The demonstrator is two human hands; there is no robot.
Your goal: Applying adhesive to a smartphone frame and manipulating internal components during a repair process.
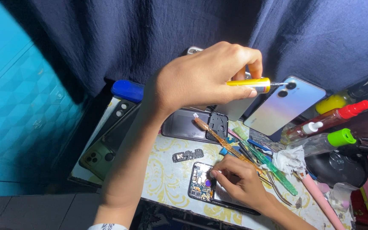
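Opened phone is lying on the patterned table, its lower half hiding under the right hand, whose fingertips are pinching something too small to identify. Left hand is hovering raised, gripping a yellow-handled screwdriver.

Left hand raised above the worktop, fingers closed on a yellow-handled screwdriver, tip pointing right. Right hand rests on an opened phone, circuit board exposed, fingertips touching it. Loose black part lies just beside. Orange flex strip slants between the hands. Bottles stand at right.
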